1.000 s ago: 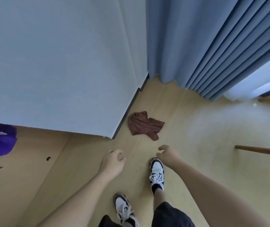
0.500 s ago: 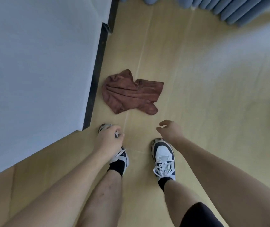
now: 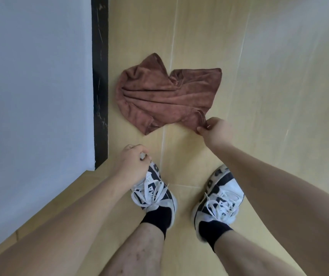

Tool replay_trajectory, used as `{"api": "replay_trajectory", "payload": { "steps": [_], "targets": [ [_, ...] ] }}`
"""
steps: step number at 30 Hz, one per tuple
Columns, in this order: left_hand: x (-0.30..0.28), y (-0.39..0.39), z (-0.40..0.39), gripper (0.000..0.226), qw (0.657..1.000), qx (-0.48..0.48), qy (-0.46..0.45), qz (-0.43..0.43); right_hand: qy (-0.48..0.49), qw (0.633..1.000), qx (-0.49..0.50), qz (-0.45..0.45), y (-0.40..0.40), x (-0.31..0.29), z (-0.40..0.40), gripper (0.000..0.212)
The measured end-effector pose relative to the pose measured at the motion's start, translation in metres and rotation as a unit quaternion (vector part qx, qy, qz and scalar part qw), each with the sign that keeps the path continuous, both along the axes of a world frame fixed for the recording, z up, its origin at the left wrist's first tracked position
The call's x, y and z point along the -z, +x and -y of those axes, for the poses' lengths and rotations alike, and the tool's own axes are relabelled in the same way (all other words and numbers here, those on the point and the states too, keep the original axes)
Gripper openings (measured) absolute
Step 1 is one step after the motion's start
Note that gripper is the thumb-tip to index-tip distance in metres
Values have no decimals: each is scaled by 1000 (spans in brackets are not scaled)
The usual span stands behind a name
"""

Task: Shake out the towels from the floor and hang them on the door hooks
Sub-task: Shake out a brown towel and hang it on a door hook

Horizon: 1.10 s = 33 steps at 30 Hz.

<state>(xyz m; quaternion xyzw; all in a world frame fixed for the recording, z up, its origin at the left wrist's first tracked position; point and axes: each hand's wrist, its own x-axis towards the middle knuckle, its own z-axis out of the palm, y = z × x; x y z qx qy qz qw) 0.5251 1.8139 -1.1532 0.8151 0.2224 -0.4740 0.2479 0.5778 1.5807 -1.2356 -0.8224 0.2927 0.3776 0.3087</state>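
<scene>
A crumpled brown towel lies on the pale wooden floor, close to the black skirting of a white wall. My right hand reaches down to the towel's near right corner and pinches it between thumb and fingers. My left hand hangs with curled fingers over my left shoe, a short way below the towel, and holds nothing. No door hooks are in view.
A white wall with a black skirting strip fills the left side and ends at a corner near my left hand. My two white and navy shoes stand on the floor just below the towel.
I have bent down and the towel now looks much larger. My right hand moved forward and took hold of the towel's near corner. The curtains left the view.
</scene>
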Motion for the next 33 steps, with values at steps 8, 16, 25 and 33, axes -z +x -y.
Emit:
{"api": "replay_trajectory", "payload": {
  "steps": [8, 16, 25, 33],
  "targets": [
    [-107, 40, 31, 24, 999, 42, -18, 9, 112, 989, 95, -15, -27, -133, 13, 37],
    [-319, 125, 107, 36, 983, 129, -57, 120, 250, 958, 138, 7, 36, -367, 54, 33],
    [-565, 175, 253, 21, 932, 256, -159, 201, 308, 917, 218, 132, 74, -638, 169, 42],
    [-750, 204, 406, 11, 835, 394, -211, 322, 196, 909, 231, 286, 67, -829, 321, 46]
  ]
}}
